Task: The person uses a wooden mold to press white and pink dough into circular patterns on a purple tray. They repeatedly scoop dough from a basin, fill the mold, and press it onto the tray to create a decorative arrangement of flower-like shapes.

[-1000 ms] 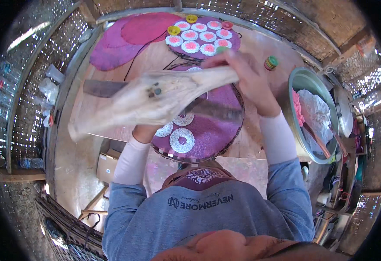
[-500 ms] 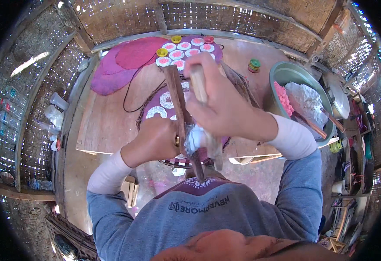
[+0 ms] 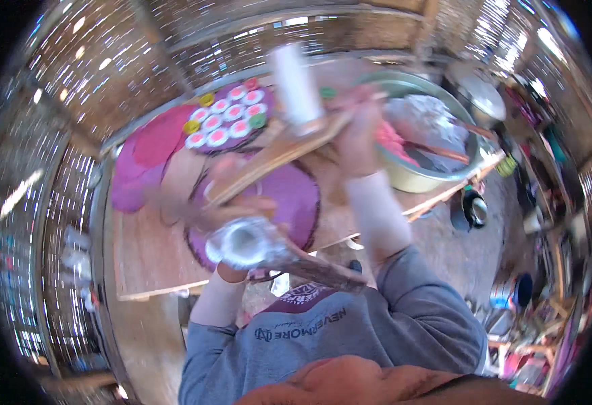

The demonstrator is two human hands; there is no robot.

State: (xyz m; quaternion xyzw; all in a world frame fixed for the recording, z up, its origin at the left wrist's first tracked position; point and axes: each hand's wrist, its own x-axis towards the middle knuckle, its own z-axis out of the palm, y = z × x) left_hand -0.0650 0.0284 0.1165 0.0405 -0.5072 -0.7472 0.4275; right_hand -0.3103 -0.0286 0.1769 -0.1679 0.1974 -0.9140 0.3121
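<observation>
Blurred by motion, my right hand grips the right end of a wooden bar with a white cylinder standing up from it, like the plunger of a hand press. My left hand is smeared too, its fingers around the other half, a dark wooden bar with a hollow cylinder wrapped in clear plastic. The cylinder's pale inside faces up. The plunger bar's left end passes over my left hand, and the two parts are separate. Below them lies a round purple mat with a dark rim.
White rounds with pink centres sit on a purple mat at the back, beside small yellow bowls. Pink and purple mats lie left on the wooden table. A green basin at right holds pink and white masses and wooden-handled tools.
The plunger has come out of the press cylinder and swung up and right in my right hand. My left hand has tilted the lower part, and the view has turned to the right.
</observation>
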